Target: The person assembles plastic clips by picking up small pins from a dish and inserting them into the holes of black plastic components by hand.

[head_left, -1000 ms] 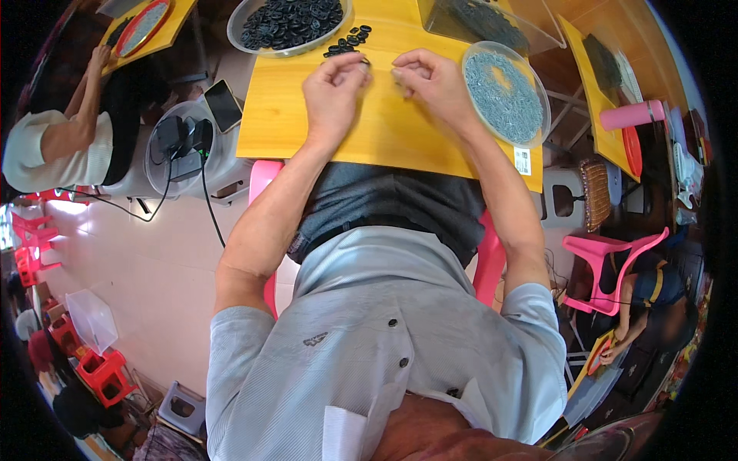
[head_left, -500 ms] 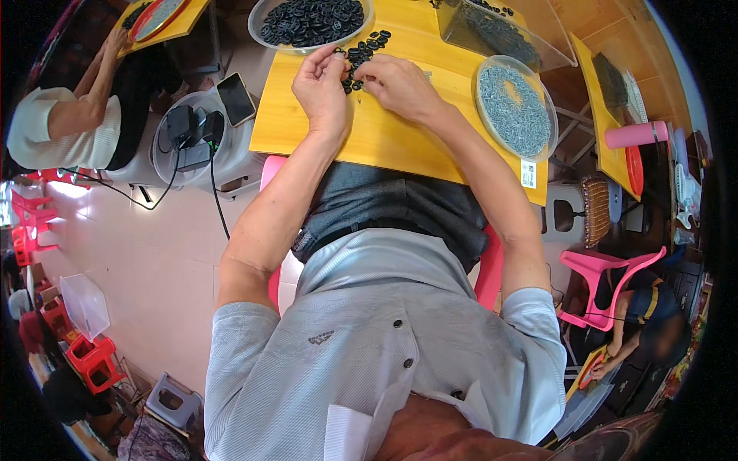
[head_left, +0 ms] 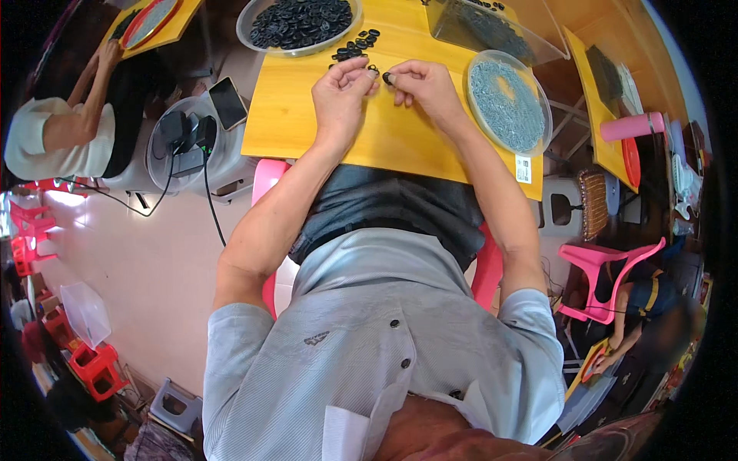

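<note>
Above the yellow table (head_left: 304,123), my left hand (head_left: 340,96) pinches a small black piece (head_left: 373,68) between thumb and forefinger. Facing it, a little apart, my right hand (head_left: 430,86) grips a small black oval piece (head_left: 387,78) at its fingertips. Several loose black oval pieces (head_left: 358,44) lie on the table just beyond my left hand. A clear round tub (head_left: 356,23) heaped with similar black pieces stands behind them. To the right of my right hand, another clear round tub (head_left: 547,127) holds many small silvery metal pieces, too fine to name surely.
A clear rectangular box (head_left: 550,48) with dark pieces stands at the far right of the table. On the left are a phone (head_left: 227,103) and a tub of black adapters (head_left: 178,131) with cables. Co-workers sit at other yellow tables (head_left: 173,27). A pink stool (head_left: 596,280) is at right.
Both hands have drawn back from the loose black pieces toward me and to the right. Each now holds a black piece up, clear of the pile. The view has shifted slightly.
</note>
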`<action>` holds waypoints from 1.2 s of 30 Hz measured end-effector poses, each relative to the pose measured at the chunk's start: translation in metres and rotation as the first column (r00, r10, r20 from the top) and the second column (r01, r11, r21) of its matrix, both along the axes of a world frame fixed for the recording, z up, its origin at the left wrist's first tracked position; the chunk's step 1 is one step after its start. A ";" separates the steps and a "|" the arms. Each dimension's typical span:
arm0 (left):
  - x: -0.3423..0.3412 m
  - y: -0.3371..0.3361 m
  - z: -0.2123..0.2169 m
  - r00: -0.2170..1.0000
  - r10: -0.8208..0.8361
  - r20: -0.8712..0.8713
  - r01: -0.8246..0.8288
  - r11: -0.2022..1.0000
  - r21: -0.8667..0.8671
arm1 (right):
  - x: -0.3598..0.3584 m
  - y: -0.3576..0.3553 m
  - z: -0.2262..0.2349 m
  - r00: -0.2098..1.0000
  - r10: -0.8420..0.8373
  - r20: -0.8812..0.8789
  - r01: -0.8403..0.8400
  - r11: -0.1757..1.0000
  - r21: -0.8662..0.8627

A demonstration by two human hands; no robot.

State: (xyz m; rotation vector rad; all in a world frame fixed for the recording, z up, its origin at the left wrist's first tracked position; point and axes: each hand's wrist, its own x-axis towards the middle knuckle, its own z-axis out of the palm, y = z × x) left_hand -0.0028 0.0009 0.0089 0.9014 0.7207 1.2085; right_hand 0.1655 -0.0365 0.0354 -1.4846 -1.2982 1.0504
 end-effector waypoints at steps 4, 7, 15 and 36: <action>0.004 -0.007 -0.004 0.995 -0.093 -0.022 0.092 0.994 -0.050 | 0.013 -0.006 -0.002 0.957 0.004 -0.290 -0.008 1.000 -0.014; 0.006 -0.006 -0.005 0.992 -0.114 -0.060 0.112 0.993 -0.038 | 0.017 -0.006 -0.003 0.952 0.010 -0.307 -0.013 1.000 -0.008; 0.006 -0.006 -0.007 0.995 -0.095 -0.041 0.093 0.995 -0.046 | 0.016 -0.008 -0.001 0.946 0.022 -0.322 -0.027 1.000 -0.009; 0.006 -0.003 -0.010 0.992 -0.128 -0.001 0.128 0.992 0.002 | 0.006 -0.006 -0.012 0.971 0.051 -0.232 -0.014 0.987 0.158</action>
